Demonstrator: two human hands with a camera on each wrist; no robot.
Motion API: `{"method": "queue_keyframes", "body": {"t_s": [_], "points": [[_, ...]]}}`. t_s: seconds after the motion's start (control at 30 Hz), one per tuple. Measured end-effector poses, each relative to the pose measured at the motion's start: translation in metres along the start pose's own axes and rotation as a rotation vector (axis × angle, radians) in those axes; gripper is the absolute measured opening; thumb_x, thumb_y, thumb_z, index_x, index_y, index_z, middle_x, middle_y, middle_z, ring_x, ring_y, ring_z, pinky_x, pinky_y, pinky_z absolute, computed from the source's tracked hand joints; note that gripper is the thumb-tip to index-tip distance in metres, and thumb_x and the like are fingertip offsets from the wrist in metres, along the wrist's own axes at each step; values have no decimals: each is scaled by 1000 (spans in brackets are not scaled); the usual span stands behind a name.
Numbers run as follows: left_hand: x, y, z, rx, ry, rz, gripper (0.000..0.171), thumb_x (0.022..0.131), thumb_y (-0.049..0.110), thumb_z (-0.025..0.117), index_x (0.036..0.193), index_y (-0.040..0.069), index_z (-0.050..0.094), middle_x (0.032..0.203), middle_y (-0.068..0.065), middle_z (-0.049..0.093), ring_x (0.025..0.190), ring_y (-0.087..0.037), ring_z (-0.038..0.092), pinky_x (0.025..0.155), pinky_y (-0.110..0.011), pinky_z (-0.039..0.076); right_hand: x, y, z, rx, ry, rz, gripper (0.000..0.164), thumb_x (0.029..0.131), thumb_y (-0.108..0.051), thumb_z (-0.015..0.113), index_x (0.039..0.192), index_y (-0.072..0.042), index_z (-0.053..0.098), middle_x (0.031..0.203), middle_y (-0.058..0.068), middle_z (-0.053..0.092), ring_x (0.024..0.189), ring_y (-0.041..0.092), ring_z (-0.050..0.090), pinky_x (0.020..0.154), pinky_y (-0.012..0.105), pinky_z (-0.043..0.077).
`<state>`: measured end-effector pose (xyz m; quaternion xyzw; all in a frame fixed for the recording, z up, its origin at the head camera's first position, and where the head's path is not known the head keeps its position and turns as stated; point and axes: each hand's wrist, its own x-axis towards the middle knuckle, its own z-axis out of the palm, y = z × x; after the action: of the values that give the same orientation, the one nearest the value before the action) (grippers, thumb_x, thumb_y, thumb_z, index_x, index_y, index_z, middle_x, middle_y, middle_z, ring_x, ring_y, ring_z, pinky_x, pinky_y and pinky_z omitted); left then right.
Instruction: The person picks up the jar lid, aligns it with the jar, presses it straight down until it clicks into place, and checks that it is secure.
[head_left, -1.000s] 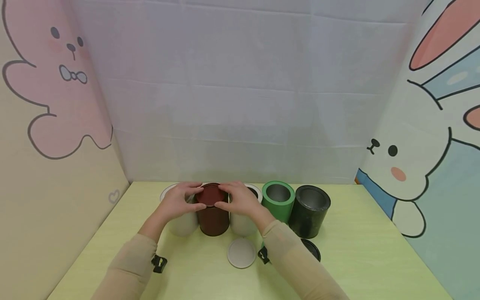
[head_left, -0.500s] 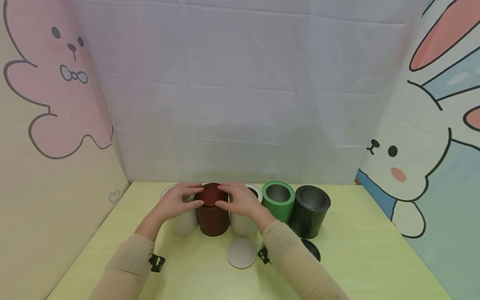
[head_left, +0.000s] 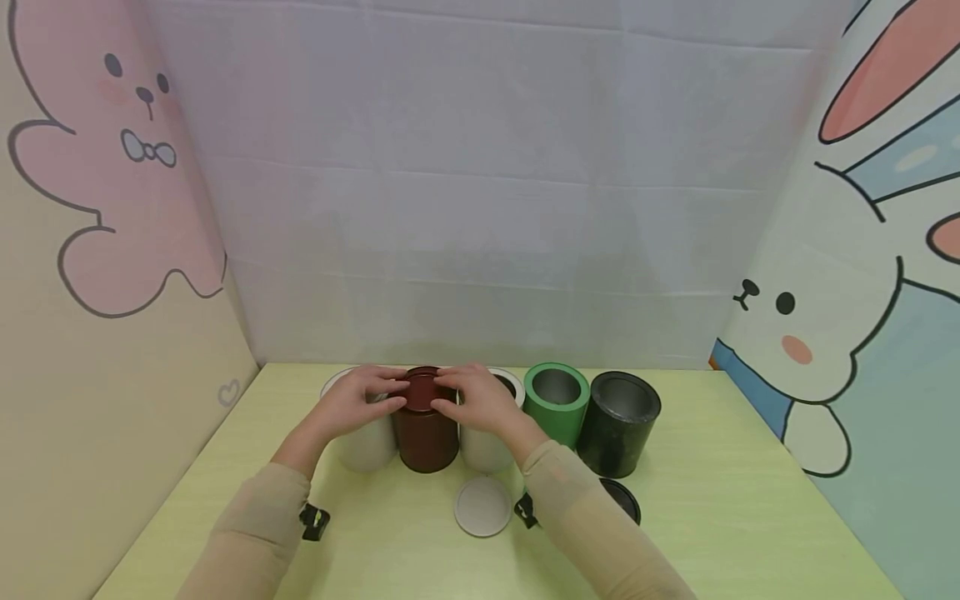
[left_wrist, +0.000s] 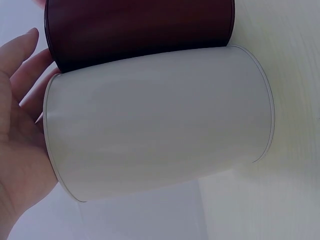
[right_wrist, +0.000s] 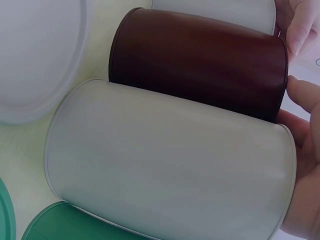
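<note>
A maroon can (head_left: pixel 427 443) stands in a row of cans, with a maroon lid (head_left: pixel 422 392) on its top. My left hand (head_left: pixel 351 407) reaches over the left white can (head_left: pixel 367 450), fingertips at the lid's left edge and fingers fairly straight. From the right, my right hand (head_left: pixel 486 402) touches the lid's other edge above a second white can (head_left: pixel 487 450). Its thumb tip meets the maroon can's top rim in the right wrist view. The left thumb (left_wrist: pixel 31 40) stands off the rim in the left wrist view.
A green can (head_left: pixel 557 423) and a black can (head_left: pixel 617 442), both uncovered, continue the row rightward. In front lie a white lid (head_left: pixel 483 507) and a black lid (head_left: pixel 622 500), partly behind the right sleeve. A green lid (right_wrist: pixel 6 217) peeks into the right wrist view.
The maroon lid, slightly raised a second ago, now sits lower on its can. My left thumb has shifted slightly left, and the right hand has barely moved.
</note>
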<state>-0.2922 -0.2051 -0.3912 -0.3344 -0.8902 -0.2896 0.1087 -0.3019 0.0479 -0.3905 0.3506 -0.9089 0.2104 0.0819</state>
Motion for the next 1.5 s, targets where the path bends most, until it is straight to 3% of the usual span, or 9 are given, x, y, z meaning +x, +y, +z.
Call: {"method": "queue_keyframes", "body": {"t_s": [0.43, 1.03, 1.5], "points": [[0, -1, 2, 34, -1, -15, 31, 89, 16, 74, 117, 3, 74, 130, -16, 63, 119, -38, 56, 96, -54, 47, 0, -2, 1, -7, 3, 25, 43, 97, -35, 65, 130, -8, 66, 138, 7, 59, 128, 27, 50, 107, 40, 39], [2, 5, -1, -52, -40, -148, 30, 90, 20, 75, 114, 4, 75, 131, -12, 63, 122, -37, 54, 90, -48, 52, 2, -8, -2, 28, -16, 104, 39, 93, -34, 69, 124, -10, 70, 139, 5, 58, 129, 30, 49, 107, 43, 39], [3, 4, -1, -45, -54, -140, 30, 89, 18, 75, 114, 2, 74, 130, -14, 63, 121, -38, 54, 92, -50, 51, 2, -10, -1, 24, -21, 127, 39, 93, -35, 69, 124, -11, 71, 139, 4, 58, 129, 30, 50, 107, 43, 40]]}}
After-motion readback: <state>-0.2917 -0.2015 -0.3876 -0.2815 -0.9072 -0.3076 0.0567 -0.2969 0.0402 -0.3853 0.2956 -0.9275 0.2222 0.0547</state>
